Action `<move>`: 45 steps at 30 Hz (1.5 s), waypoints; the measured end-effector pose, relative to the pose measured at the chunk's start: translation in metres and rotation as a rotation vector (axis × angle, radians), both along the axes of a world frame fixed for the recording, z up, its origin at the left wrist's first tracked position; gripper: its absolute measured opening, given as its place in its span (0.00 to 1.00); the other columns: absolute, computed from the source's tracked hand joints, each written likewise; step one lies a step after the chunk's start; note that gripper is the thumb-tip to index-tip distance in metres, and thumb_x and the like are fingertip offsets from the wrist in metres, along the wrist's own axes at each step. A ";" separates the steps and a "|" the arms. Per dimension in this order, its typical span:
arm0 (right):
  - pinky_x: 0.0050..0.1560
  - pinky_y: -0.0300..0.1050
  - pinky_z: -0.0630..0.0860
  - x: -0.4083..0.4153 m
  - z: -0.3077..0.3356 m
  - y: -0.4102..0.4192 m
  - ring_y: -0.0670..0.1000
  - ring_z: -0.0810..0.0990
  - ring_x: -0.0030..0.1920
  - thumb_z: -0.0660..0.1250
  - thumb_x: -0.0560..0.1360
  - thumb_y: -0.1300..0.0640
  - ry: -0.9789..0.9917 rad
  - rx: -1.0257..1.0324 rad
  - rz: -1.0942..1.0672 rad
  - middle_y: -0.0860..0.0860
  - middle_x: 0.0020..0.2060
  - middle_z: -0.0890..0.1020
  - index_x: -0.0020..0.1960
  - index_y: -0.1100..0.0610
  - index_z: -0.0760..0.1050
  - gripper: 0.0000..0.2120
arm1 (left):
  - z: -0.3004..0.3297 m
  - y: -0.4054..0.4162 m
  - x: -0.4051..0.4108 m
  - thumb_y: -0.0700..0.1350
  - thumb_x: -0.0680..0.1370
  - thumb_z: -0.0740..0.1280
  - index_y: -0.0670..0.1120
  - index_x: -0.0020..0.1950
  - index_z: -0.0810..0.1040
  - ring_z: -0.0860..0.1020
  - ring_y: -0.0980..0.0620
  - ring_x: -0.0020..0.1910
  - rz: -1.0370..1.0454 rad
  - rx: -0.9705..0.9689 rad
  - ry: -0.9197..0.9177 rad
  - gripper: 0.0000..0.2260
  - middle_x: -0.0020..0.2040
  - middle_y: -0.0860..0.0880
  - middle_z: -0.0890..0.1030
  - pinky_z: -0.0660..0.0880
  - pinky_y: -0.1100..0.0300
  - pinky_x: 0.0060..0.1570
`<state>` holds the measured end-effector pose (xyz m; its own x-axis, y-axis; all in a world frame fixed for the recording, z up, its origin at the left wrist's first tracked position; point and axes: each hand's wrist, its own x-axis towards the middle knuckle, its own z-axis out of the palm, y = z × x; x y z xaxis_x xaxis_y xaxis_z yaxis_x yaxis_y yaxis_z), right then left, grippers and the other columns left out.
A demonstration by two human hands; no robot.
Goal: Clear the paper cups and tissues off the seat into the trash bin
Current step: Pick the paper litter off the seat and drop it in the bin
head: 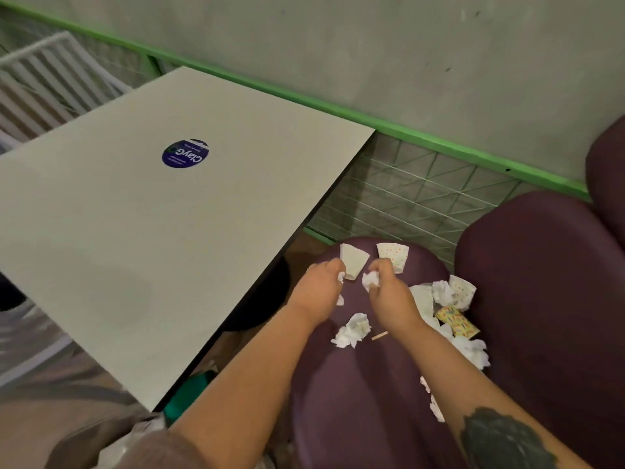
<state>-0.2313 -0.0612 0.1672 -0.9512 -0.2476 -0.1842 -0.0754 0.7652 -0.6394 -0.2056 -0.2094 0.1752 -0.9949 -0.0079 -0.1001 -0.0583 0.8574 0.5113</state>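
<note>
On the purple seat (pixel 355 384), my left hand (pixel 318 289) grips a small wad of tissue, next to a plain white paper cup (pixel 353 260). My right hand (pixel 389 289) holds a crumpled tissue (pixel 370 280), just below a dotted paper cup (pixel 394 255). Another crumpled tissue (pixel 351 331) lies between my forearms. To the right lie more tissues (pixel 471 350), a dotted cup (pixel 461 292) and a yellow patterned cup (pixel 456 321) on its side. The trash bin is mostly hidden; a green shape (pixel 189 397) shows under the table edge.
A grey table (pixel 152 214) with a blue round sticker (pixel 185 154) stands at left, close to the seat. The purple backrest (pixel 548 282) rises at right. A green-railed mesh fence (pixel 406 191) and wall lie behind. A small wooden stick (pixel 379 336) lies on the seat.
</note>
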 end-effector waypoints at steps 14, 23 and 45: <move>0.49 0.40 0.67 0.137 0.058 -0.108 0.51 0.75 0.55 0.63 0.75 0.63 0.159 -0.131 0.248 0.51 0.56 0.77 0.58 0.54 0.73 0.12 | 0.061 -0.096 0.165 0.40 0.80 0.55 0.43 0.50 0.74 0.74 0.45 0.44 0.256 0.151 0.196 0.08 0.46 0.43 0.78 0.70 0.53 0.43; 0.48 0.38 0.68 0.277 0.052 -0.209 0.48 0.77 0.51 0.66 0.74 0.59 -0.007 -0.180 0.443 0.48 0.51 0.80 0.59 0.52 0.75 0.13 | 0.051 -0.194 0.327 0.36 0.76 0.59 0.45 0.51 0.74 0.75 0.48 0.44 0.439 0.210 0.120 0.08 0.44 0.48 0.78 0.74 0.53 0.44; 0.68 0.43 0.65 0.343 0.027 -0.253 0.50 0.68 0.70 0.67 0.75 0.58 -0.082 0.115 0.628 0.50 0.71 0.68 0.74 0.49 0.62 0.30 | -0.005 -0.257 0.432 0.38 0.77 0.64 0.51 0.71 0.67 0.66 0.46 0.68 0.521 0.127 -0.091 0.23 0.66 0.48 0.73 0.61 0.56 0.69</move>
<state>0.1112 -0.3139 0.1946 -0.6130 -0.7272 -0.3089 -0.4860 0.6553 -0.5783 0.2266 -0.4659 0.1700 -0.8498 -0.4797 -0.2184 -0.5080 0.6350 0.5820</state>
